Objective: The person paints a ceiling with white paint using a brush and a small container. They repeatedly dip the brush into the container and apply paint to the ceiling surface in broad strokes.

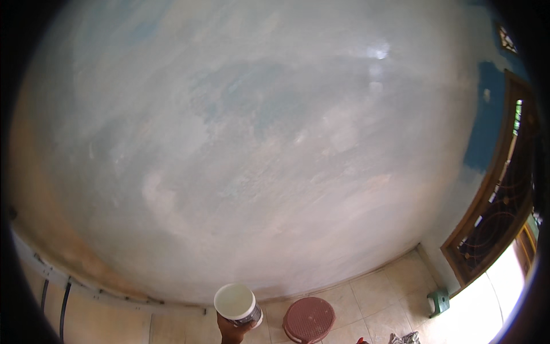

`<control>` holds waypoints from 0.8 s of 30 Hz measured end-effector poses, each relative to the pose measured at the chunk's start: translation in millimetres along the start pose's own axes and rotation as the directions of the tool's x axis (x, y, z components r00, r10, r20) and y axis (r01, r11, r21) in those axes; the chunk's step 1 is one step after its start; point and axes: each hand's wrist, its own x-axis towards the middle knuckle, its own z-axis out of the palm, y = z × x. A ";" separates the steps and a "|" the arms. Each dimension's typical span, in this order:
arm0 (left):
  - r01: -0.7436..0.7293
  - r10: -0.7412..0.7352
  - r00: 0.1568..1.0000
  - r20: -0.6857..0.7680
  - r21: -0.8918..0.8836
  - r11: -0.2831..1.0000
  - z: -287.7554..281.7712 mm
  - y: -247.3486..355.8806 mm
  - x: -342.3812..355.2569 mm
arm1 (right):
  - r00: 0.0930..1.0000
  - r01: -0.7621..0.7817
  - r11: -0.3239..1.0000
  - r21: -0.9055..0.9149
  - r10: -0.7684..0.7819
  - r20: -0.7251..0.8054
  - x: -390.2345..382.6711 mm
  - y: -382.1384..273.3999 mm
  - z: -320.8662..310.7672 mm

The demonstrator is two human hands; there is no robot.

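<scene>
Low in view, left of centre: white tub (pixel 243 316) up off the floor, open mouth tipped toward the camera, and it's just in front of the wall's foot.
Left hand (pixel 232 332): clamped on the tub, by its side it looks like the left; it grips low on the near side, probably to bear the weight and leave the mouth free.
Right hand: out of view, so whether it's open or closed, I cannot tell.
Inside the tub: pale all through; how full, no telling from here.
Writing on the tub: dark printed band (pixel 250 319) round the side, partly behind the hand, too small to read; no brand to call.
Just right of the tub: round maroon thing (pixel 309 319), textured top up, flat on the tiled floor (pixel 339 285), a stool or upturned basin perhaps, set within easy reach.
Bottom edge: crumpled cloth (pixel 405 338), grey and pale, with a small red thing (pixel 361 341) nearby, mostly cut off.
Farther right: green stool (pixel 439 303), beside the bright doorway (pixel 492 295), maybe parked there out of the way.
Filling the view: patchy grey-white wall (pixel 258 172), bluish in places, no lettering spotted; solid blue patch (pixel 486 123) over by the wooden grille frame (pixel 497 215).
</scene>
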 end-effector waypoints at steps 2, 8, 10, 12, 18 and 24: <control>-0.027 0.021 0.999 0.030 0.197 0.980 -9.7 -25.2 -3.9 | 1.000 -0.018 0.997 0.076 0.020 -0.022 -20.6 -5.7 15.0; 0.053 -0.061 0.970 0.237 0.039 0.998 21.5 -7.9 7.3 | 0.998 -0.047 0.987 0.151 0.054 -0.044 -61.1 -28.2 35.4; -0.023 0.012 0.959 0.283 0.037 0.999 28.3 -2.7 6.0 | 0.997 -0.075 0.986 0.146 0.078 -0.019 -77.8 -42.4 27.5; -0.020 0.003 0.967 0.253 0.063 0.998 30.1 -6.4 -2.8 | 0.947 -0.192 0.967 -0.170 0.228 0.226 -69.4 -15.5 40.1; 0.085 -0.105 0.950 0.294 0.081 0.993 -8.1 8.0 -25.6 | 0.951 -0.304 0.949 0.084 0.298 0.077 -127.8 -61.5 17.3; 0.112 -0.131 0.950 0.282 0.080 0.990 -17.2 -7.0 -20.4 | 0.931 -0.355 0.929 0.104 0.341 0.130 -142.8 -56.7 12.5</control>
